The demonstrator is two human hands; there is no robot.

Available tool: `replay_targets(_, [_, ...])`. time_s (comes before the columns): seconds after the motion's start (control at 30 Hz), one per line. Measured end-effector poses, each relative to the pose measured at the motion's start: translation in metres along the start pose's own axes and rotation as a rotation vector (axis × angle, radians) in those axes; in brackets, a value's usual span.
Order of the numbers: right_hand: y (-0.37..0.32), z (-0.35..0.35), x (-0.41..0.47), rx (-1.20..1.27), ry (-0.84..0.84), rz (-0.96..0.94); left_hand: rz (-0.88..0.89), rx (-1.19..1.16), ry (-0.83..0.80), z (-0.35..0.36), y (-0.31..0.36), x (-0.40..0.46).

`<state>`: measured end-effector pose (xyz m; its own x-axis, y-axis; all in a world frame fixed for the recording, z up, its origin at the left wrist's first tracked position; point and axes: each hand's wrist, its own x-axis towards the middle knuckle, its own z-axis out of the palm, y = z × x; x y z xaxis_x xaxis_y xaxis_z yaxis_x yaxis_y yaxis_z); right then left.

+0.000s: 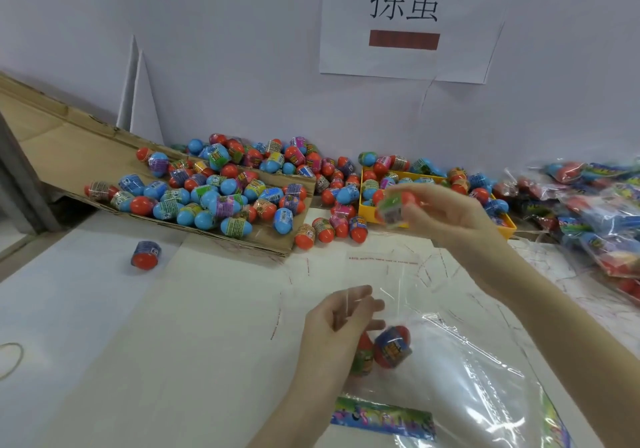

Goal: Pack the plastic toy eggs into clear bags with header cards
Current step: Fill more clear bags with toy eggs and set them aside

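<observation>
Left hand (341,319) pinches the bag (450,371) mouth open; right hand (446,213) grips an egg (393,207) above it, bare table (145,326) to the left

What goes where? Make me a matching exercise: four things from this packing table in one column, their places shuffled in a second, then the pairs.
Things:
1. lone egg
2. yellow tray
3. header card
4. egg with green wrap

Places:
A. held above the table in the right hand
B. near edge of the table, under the left hand
C. alone on the table's left side
D. by the wall, holding eggs

Pairs: 1-C, 2-D, 3-B, 4-A
</observation>
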<state>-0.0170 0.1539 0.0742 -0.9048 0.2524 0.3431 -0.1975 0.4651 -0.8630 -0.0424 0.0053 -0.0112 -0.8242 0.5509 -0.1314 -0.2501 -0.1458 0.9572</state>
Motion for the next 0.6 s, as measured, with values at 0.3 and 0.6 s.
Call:
replay_targets(0.3, [-0.005, 0.003, -0.026, -0.831, -0.195, -0.076, 0.085, 0.072, 0.019, 0.0, 0.002, -0.001])
replay_targets(0.6, [-0.004, -0.001, -0.024, -0.708, -0.315, -0.035, 0.109, 0.101, 0.011, 0.0, 0.001, -0.003])
